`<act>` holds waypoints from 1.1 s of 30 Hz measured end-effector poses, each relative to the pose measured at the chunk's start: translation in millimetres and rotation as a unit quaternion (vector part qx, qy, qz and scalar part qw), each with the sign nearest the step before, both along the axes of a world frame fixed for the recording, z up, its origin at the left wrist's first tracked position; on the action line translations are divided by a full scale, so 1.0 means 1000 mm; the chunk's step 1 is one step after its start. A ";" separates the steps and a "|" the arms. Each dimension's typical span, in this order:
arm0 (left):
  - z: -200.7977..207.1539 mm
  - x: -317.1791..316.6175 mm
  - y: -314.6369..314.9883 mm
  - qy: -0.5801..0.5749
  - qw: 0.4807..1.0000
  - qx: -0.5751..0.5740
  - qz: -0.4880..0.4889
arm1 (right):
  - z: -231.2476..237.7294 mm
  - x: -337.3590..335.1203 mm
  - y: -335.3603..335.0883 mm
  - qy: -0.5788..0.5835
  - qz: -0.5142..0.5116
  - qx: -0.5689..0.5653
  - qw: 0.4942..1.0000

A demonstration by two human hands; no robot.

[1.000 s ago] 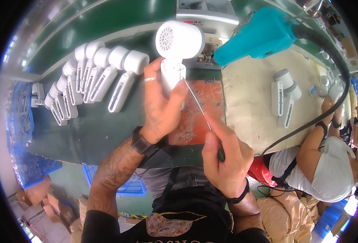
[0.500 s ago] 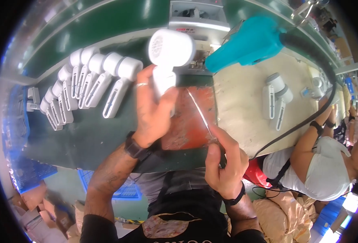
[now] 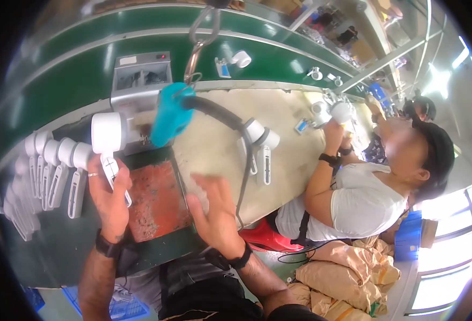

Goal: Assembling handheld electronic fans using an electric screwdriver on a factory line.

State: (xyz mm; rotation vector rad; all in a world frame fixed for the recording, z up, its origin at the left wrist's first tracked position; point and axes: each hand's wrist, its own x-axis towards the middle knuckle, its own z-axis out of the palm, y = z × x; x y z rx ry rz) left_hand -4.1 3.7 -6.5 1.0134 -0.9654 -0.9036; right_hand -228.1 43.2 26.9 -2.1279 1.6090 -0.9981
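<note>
A white handheld fan (image 3: 109, 134) with a drum-shaped head stands upright in my left hand (image 3: 109, 200). My fingers and thumb wrap its handle, and the slotted lower end shows beside the thumb. Over the right edge of a worn red mat (image 3: 158, 200) is my right hand (image 3: 214, 208), its thumb and fingers apart and the fingertips blurred. Nothing shows in it. Left of the held fan, several similar white fans (image 3: 57, 184) lie in a row on the dark green bench top. A teal-covered tool (image 3: 172, 115) hangs from a metal hook beyond the mat.
A grey metal machine (image 3: 140, 80) sits behind the mat. Two more fans (image 3: 267, 155) lie on the beige bench cover (image 3: 214, 150). A black cable (image 3: 249, 176) drops across it. At the right, a co-worker (image 3: 348, 187) in a white shirt works at the same bench.
My view has swung to the right, bringing the co-worker further in. The thin metal rod my right hand pinched no longer shows, and that hand has opened. My left hand still grips the fan.
</note>
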 end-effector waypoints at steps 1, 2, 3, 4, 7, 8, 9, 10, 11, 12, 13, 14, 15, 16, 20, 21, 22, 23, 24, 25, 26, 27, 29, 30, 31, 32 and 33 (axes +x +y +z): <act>0.002 0.002 0.004 -0.005 1.000 0.004 -0.005 | 0.015 0.009 -0.008 -0.084 0.001 -0.002 0.996; 0.000 0.000 0.002 -0.006 1.000 0.009 -0.011 | 0.020 0.013 -0.022 -0.169 -0.002 0.004 0.986; -0.001 -0.001 -0.001 -0.006 1.000 0.014 -0.020 | 0.019 0.016 -0.038 -0.170 -0.008 0.008 0.985; 0.001 -0.002 0.001 -0.003 1.000 0.010 -0.030 | 0.022 0.022 -0.049 -0.208 0.000 -0.026 0.978; 0.003 0.001 0.003 -0.016 1.000 0.001 -0.026 | 0.034 0.033 -0.077 -0.276 0.071 -0.039 0.958; 0.003 0.000 0.003 -0.016 1.000 -0.001 -0.024 | 0.037 0.036 -0.082 -0.301 0.123 -0.016 0.945; 0.003 0.000 0.003 -0.007 1.000 -0.002 -0.024 | 0.039 0.037 -0.083 -0.287 0.129 0.008 0.949; 0.003 -0.001 0.002 0.002 1.000 -0.003 -0.024 | 0.038 0.037 -0.087 -0.286 0.131 0.008 0.949; 0.003 0.000 0.003 0.003 1.000 -0.002 -0.023 | 0.035 0.037 -0.092 -0.292 0.138 0.031 0.946; 0.002 0.001 0.003 0.007 0.999 0.003 -0.036 | 0.033 0.037 -0.094 -0.297 0.145 0.055 0.942; 0.000 0.003 0.002 0.011 0.999 0.007 -0.047 | 0.034 0.038 -0.094 -0.296 0.145 0.057 0.942; -0.004 0.008 0.003 0.013 0.999 0.009 -0.046 | 0.036 0.038 -0.091 -0.289 0.136 0.045 0.946; -0.009 0.014 0.005 -0.005 0.997 0.016 -0.074 | 0.036 0.038 -0.087 -0.283 0.127 0.033 0.950; -0.009 0.017 0.006 -0.023 0.994 0.021 -0.101 | 0.033 0.037 -0.084 -0.283 0.127 0.035 0.950; -0.004 0.010 0.013 -0.021 0.998 0.016 -0.062 | 0.025 0.028 -0.054 -0.455 0.149 0.095 0.873; -0.011 0.010 0.007 -0.159 0.987 -0.013 -0.022 | 0.025 0.023 -0.049 -0.461 0.148 0.085 0.871; -0.014 0.012 0.009 -0.299 0.954 -0.032 0.012 | 0.029 0.013 -0.042 -0.443 0.119 0.085 0.884; 0.002 0.004 0.010 -0.305 0.951 -0.050 -0.005 | 0.035 0.004 -0.037 -0.427 0.092 0.088 0.895; 0.015 -0.005 0.002 -0.312 0.947 -0.070 -0.020 | 0.023 -0.010 -0.037 -0.460 0.138 0.065 0.875; 0.009 -0.007 0.002 -0.328 0.941 -0.074 -0.024 | 0.026 -0.018 -0.030 -0.456 0.119 0.056 0.880; 0.004 -0.009 0.000 -0.342 0.936 -0.083 -0.028 | 0.029 -0.022 -0.025 -0.466 0.092 0.069 0.877; 0.006 -0.005 -0.002 -0.347 0.935 -0.068 -0.026 | 0.029 -0.020 -0.022 -0.474 0.070 0.043 0.877; 0.018 0.001 -0.003 -0.512 0.836 -0.148 -0.130 | 0.033 -0.020 -0.016 -0.482 0.049 0.024 0.874; 0.016 -0.001 0.001 -0.514 0.836 -0.140 -0.131 | 0.034 -0.024 -0.011 -0.493 0.075 0.036 0.866; 0.016 -0.001 0.002 -0.531 0.823 -0.153 -0.132 | 0.037 -0.023 -0.008 -0.504 0.100 0.044 0.857; 0.016 -0.001 0.003 -0.548 0.809 -0.167 -0.133 | 0.039 -0.020 -0.006 -0.509 0.094 0.030 0.855; 0.019 -0.002 0.004 -0.550 0.808 -0.163 -0.133 | 0.042 -0.017 -0.005 -0.505 0.089 0.023 0.858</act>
